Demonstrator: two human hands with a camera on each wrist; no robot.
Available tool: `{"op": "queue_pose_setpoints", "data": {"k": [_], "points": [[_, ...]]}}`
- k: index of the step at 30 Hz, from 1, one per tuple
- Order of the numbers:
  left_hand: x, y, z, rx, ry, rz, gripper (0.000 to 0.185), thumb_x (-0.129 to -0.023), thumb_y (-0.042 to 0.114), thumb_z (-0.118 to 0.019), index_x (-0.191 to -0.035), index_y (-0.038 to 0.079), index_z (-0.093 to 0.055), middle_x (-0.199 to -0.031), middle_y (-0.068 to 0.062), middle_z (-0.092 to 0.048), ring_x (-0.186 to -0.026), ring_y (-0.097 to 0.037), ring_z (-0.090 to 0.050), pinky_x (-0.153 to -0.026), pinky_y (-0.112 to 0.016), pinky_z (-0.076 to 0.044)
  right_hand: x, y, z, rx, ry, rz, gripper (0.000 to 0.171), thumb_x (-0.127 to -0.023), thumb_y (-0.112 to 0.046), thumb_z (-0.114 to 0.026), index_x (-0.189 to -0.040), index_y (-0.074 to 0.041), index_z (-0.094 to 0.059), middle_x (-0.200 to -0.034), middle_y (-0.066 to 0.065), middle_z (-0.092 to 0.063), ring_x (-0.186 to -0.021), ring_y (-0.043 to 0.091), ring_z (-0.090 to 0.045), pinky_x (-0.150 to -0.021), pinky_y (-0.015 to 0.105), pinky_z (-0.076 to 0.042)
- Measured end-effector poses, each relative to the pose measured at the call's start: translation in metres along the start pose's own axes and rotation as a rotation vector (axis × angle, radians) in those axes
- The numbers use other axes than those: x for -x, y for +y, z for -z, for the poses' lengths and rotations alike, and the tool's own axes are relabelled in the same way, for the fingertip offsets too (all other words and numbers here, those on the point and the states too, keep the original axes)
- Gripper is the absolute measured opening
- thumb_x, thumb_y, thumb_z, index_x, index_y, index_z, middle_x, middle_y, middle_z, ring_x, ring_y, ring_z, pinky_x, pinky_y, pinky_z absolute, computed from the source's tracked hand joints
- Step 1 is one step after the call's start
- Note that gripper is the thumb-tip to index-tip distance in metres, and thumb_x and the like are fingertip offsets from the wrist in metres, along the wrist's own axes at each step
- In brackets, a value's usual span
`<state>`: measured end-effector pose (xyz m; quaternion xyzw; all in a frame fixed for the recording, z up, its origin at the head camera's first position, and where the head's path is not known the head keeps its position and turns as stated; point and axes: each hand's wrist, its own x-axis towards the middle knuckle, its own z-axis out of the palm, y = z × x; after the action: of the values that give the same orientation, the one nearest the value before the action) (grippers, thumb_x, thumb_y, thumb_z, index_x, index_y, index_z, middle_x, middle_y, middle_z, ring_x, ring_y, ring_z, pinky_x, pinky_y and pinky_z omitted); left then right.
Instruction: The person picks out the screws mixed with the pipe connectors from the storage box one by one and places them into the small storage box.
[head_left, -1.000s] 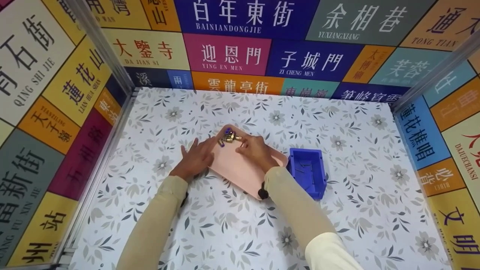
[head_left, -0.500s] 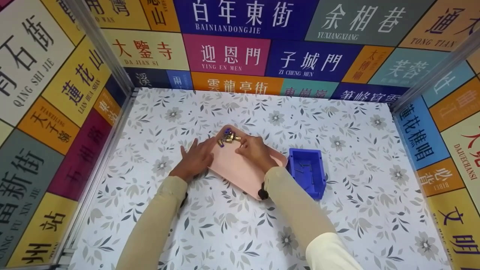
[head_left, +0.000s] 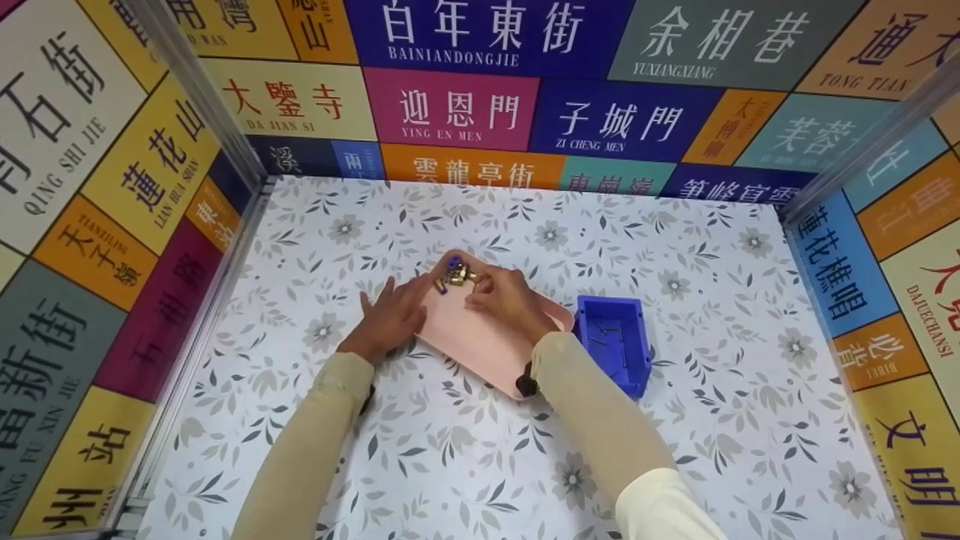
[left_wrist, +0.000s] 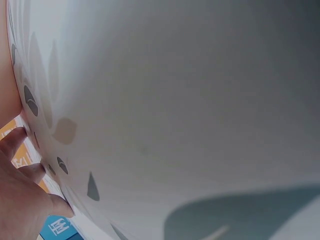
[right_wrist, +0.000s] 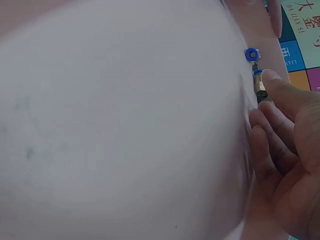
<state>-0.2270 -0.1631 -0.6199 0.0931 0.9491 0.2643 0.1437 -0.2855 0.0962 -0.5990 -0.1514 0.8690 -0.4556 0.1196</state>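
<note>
A pink tray (head_left: 480, 337) lies at an angle on the table. At its far corner is a small pile of brass push-in fittings (head_left: 456, 271) with blue collars. My right hand (head_left: 514, 300) reaches over the tray, fingers curled, and pinches a brass fitting (right_wrist: 260, 85) at the pile's right side between thumb and fingertips; the fingers partly hide it. My left hand (head_left: 386, 319) rests at the tray's left edge, thumb and fingers spread. In the left wrist view, only part of the left hand (left_wrist: 25, 195) shows.
Right of the tray stands a blue bin (head_left: 645, 352) with several thin dark metal pieces (head_left: 616, 331) inside. A white floral cloth (head_left: 720, 300) covers the table. Printed panels (head_left: 457, 112) enclose the back and both sides.
My right hand has shifted slightly left toward the pile, and its fingers now cover more of the nearest brass fitting. The left hand, tray and bin stay practically in place.
</note>
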Motion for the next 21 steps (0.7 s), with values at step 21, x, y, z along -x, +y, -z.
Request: {"op": "queue_pose_setpoints", "data": {"k": [21], "points": [[-0.002,-0.002,-0.002,-0.011,0.030,-0.018,0.059,-0.109,0.050,-0.025,-0.164,0.044,-0.005,-0.172,0.007,-0.018,-0.158,-0.045,0.001,-0.112,-0.081,0.012,0.019,-0.015,0.042,0.066,0.054,0.081,0.034,-0.083,-0.025,-0.086,-0.106,-0.003,-0.073,-0.104,0.009,-0.078,-0.097,0.025,-0.074,-0.090,0.040,-0.059]]}}
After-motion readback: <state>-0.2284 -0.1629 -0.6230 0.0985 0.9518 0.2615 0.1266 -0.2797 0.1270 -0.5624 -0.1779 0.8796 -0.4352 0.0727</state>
